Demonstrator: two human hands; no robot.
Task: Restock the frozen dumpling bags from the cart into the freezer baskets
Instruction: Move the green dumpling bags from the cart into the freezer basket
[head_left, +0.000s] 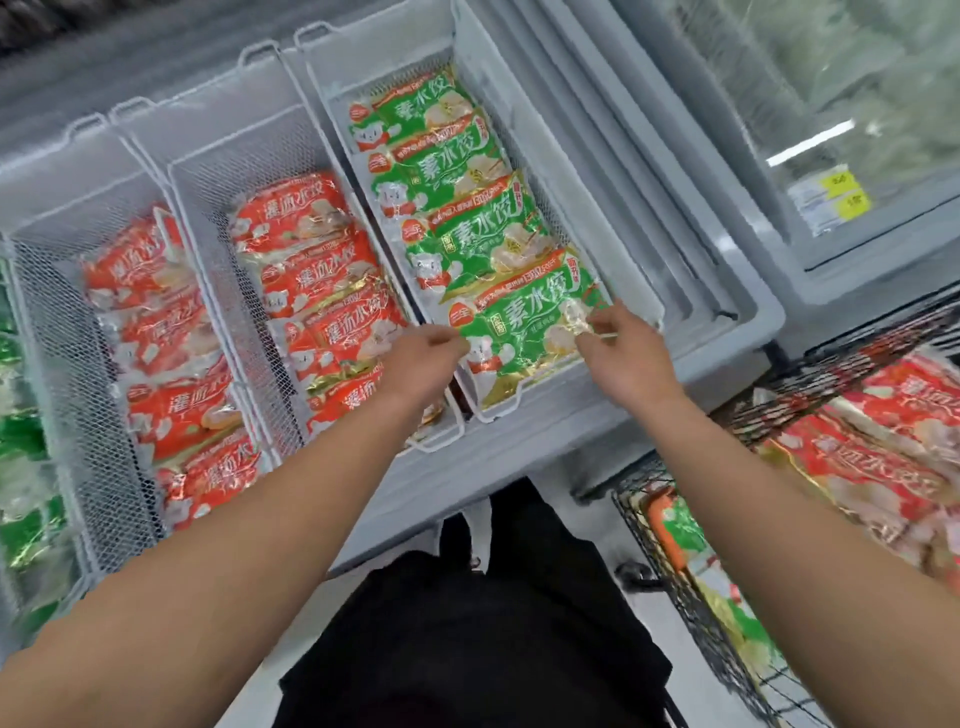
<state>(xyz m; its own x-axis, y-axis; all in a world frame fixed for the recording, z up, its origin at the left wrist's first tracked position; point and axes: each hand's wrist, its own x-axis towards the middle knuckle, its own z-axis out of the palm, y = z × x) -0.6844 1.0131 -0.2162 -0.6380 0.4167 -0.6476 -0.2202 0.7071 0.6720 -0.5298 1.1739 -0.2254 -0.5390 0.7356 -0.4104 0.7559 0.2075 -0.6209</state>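
Freezer baskets of white wire mesh sit side by side in an open chest freezer (727, 332). Far left, green bags (21, 431) show at the frame edge, blurred. Next, the left basket (62, 322) holds a column of overlapping red dumpling bags (171, 410). Beside it the middle basket (234, 291) carries another column of red bags (317, 291), running toward the near rim. Left hand (423, 358) hovers over the near end of this column, at the divide between middle and right baskets; fingers curled, tips reaching the left edge of the nearest green bag (524, 332), apparently pinching it, though contact is partly hidden. Right basket (628, 301) holds a column of overlapping green dumpling bags (447, 171), four visible, the nearest lying on top at the near end of the basket. Right hand (621, 353) is at that bag's right edge, thumb and fingertips pinching the wrapper near the basket's right wall. Both forearms are bare, extended from below; dark clothing is visible between them. Further right, a closed glass freezer lid (831, 104) with yellow price tags (841, 192). Bottom right, a black wire cart (691, 582) stands just beside the freezer, loaded with more red bags (883, 467) and, lower down, green ones (680, 525), blurred.
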